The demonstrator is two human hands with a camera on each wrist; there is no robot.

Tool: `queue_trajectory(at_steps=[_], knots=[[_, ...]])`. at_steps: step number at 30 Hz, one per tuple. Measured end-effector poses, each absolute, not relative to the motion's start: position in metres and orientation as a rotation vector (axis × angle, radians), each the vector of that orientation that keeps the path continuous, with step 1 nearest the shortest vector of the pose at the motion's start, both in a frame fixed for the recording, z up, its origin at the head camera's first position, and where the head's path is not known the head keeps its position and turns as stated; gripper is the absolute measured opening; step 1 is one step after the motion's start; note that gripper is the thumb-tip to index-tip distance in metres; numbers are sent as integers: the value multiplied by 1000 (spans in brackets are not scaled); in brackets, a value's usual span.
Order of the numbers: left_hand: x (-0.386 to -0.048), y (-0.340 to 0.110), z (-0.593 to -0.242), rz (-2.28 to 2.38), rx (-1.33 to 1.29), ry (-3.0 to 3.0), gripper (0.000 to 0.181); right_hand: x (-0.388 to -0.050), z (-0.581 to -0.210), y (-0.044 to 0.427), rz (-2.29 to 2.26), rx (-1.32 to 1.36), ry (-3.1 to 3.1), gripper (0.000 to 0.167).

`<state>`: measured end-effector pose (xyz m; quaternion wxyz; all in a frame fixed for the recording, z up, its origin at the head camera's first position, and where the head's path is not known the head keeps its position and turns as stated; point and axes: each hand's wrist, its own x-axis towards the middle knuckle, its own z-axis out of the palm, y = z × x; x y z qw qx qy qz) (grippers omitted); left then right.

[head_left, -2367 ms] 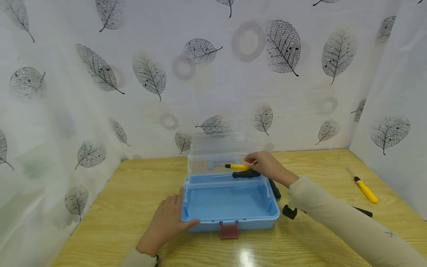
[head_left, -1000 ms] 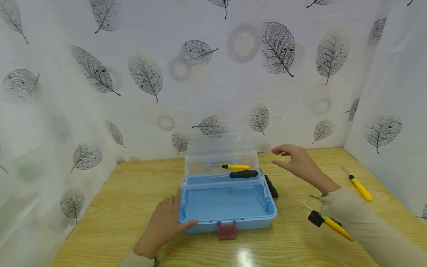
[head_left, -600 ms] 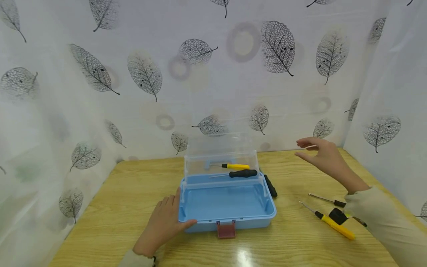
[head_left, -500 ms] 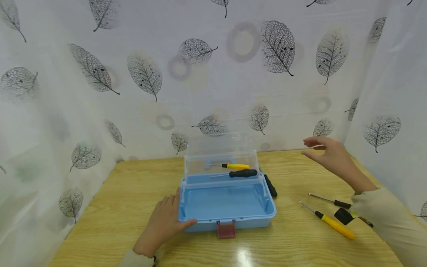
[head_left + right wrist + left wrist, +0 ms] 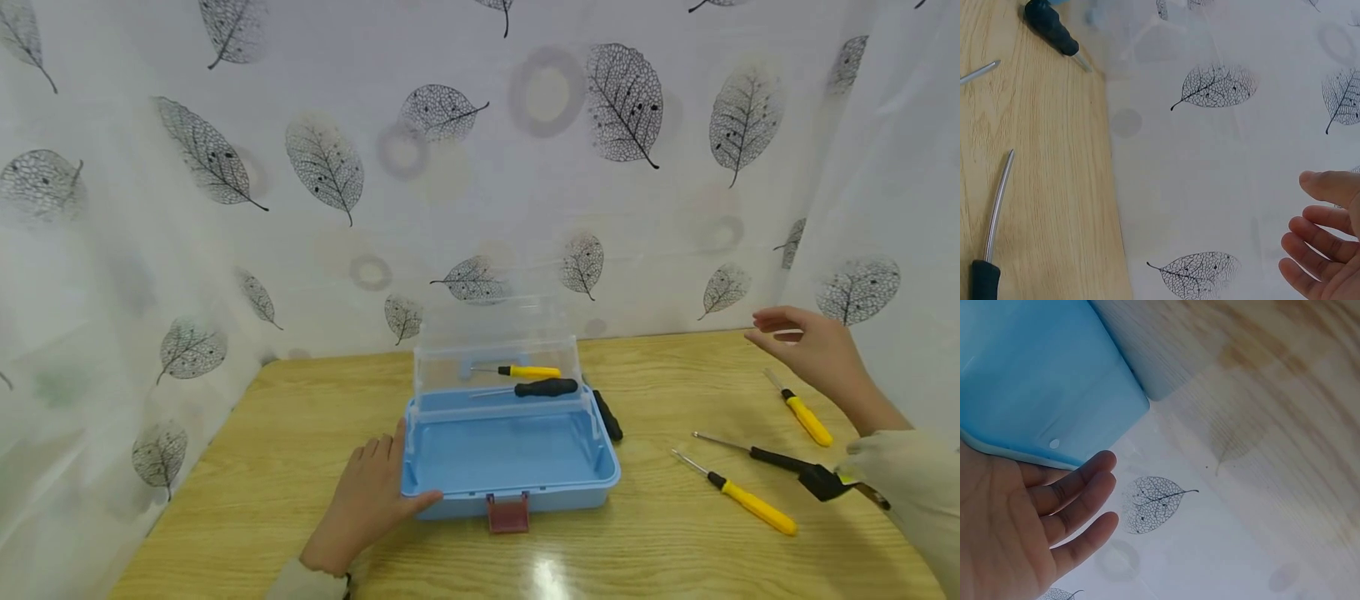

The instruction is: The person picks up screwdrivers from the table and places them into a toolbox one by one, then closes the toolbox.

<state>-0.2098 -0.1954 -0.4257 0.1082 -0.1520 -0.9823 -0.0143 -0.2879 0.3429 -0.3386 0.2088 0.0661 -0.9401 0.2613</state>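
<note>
Touching smooth blue plastic box (image 5: 570,502), left hand (image 5: 375,483) extended, right hand (image 5: 821,354) loosely curved, empty

The counter (image 5: 300,425) has a wood-grained top. A blue box (image 5: 555,502) stands on it, a black screwdriver (image 5: 608,417) just beside its right end. Farther right lie a front yellow screwdriver (image 5: 756,504), a black-handled screwdriver (image 5: 780,458) and, farthest back, a rear yellow screwdriver (image 5: 808,421).

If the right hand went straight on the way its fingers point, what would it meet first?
The right hand would probably meet the leaf-print curtain first; nothing else shows in that line in the head view, though depth is hard to judge.
</note>
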Motion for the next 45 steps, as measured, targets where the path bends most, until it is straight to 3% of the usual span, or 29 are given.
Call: queue_trajectory(at_steps=[14, 40, 45], knots=[[-209, -193, -423, 73, -452, -2841, 112, -289, -361, 386, 779, 28, -2657, 45], [-208, -194, -423, 21, -434, -2894, 113, -294, -425, 451, 1027, -253, -2756, 65], [-208, -194, -423, 10, -434, -2896, 113, -304, -444, 470, 1029, -274, -2849, 50]])
